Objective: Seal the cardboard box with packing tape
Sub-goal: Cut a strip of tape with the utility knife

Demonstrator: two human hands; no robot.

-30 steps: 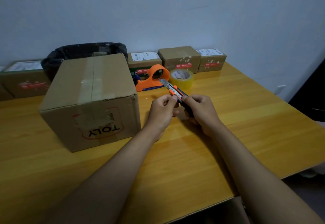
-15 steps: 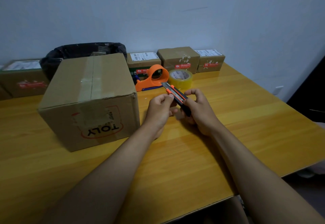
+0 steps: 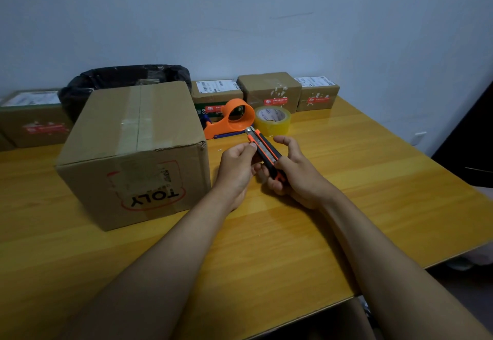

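A brown cardboard box (image 3: 133, 150) with tape along its top seam and a red "TOLY" mark on its near side stands on the left of the wooden table (image 3: 346, 206). To its right, both hands hold an orange and black utility knife (image 3: 262, 150) over the table. My right hand (image 3: 296, 177) grips the handle end. My left hand (image 3: 237, 169) pinches the knife's side near the slider. Only a short bit of blade shows at the tip. Behind the knife lie an orange tape dispenser (image 3: 232, 118) and a roll of clear packing tape (image 3: 272, 120).
Small taped parcels (image 3: 269, 91) line the wall at the back, with another (image 3: 32, 118) at the far left. A bin with a black bag (image 3: 125, 78) stands behind the big box. The table's near edge runs down to the right, with an open carton (image 3: 333, 323) below it.
The blade that stuck out a second ago has slid back into the knife. Both hands shifted slightly, and my right fingers opened a little around the handle.
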